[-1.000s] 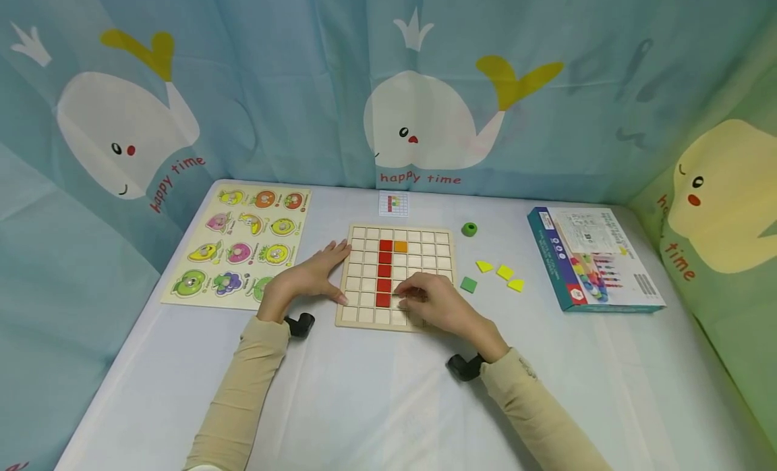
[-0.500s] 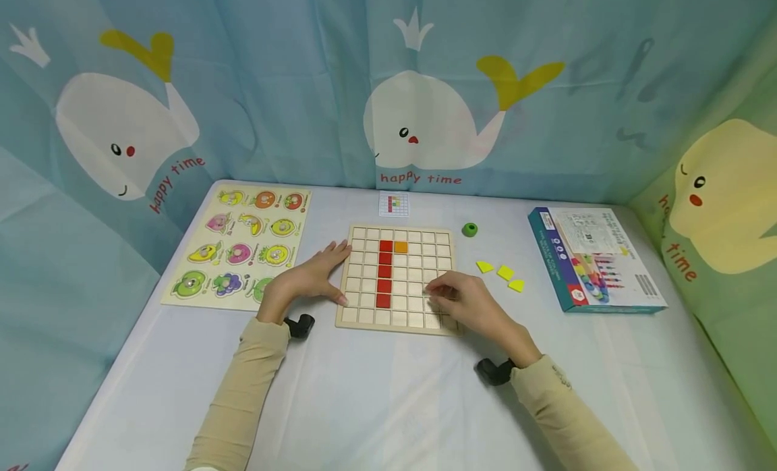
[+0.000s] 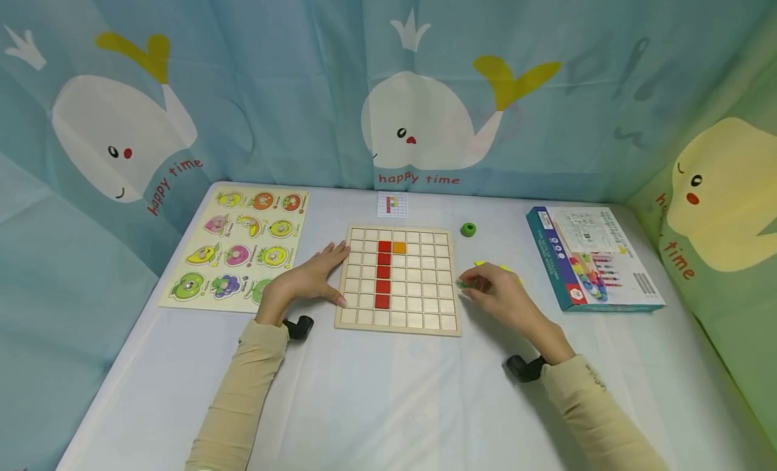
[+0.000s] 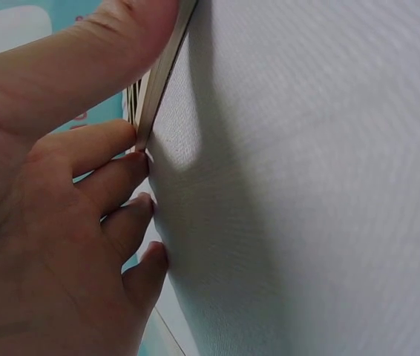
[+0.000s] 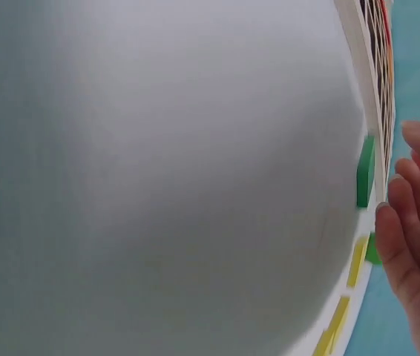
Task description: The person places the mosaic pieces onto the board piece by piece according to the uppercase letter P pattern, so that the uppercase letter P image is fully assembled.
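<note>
A wooden grid board lies on the table, with a column of several red square tiles and one orange tile at its top. My left hand rests along the board's left edge, fingers spread and thumb at the lower corner. Beyond the right edge, my right hand is over a green tile, its thumb and fingers loosely bent around it. In the right wrist view that tile still lies on the table, apart from the fingertips. Yellow tiles are mostly hidden behind this hand in the head view.
Behind the board lies a small pattern card. A green bead sits to the upper right. On the left is a fruit puzzle board; a flat toy box lies at the right. A printed curtain hangs behind the table.
My right hand has moved rightward from over the board, beside the red column, to the green tile outside it. The left hand stays at the board's edge.
</note>
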`<state>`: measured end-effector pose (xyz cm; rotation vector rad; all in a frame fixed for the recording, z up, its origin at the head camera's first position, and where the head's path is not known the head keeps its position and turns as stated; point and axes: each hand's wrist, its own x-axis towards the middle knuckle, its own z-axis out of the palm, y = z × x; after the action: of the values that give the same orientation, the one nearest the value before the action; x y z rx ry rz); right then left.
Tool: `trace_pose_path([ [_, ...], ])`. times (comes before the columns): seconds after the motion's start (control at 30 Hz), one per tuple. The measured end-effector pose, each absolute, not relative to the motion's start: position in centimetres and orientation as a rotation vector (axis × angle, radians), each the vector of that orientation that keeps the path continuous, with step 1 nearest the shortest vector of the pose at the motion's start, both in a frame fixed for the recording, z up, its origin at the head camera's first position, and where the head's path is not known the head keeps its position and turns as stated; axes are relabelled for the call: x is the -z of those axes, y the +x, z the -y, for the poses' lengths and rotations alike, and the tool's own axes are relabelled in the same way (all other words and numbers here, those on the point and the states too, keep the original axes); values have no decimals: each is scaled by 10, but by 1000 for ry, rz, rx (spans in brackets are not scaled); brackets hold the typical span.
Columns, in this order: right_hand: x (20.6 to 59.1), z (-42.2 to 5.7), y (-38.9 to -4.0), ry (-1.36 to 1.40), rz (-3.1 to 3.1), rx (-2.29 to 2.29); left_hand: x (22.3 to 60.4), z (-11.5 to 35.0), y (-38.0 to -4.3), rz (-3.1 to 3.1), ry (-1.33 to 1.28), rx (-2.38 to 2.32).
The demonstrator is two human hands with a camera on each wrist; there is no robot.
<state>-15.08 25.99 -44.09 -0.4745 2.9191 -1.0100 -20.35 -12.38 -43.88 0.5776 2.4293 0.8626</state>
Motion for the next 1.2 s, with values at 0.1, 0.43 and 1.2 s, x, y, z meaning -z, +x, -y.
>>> trace_pose_path([
  [0.1, 439, -266, -154, -437, -2929, 968, 439, 124, -204, -2432, 579, -855],
  [0.43, 444, -271, -161, -433, -2942, 870, 441, 124, -205, -2433, 582, -851],
  [1.2, 435, -256, -167, -438, -2828, 1112, 442, 124, -206, -2434, 586, -844],
])
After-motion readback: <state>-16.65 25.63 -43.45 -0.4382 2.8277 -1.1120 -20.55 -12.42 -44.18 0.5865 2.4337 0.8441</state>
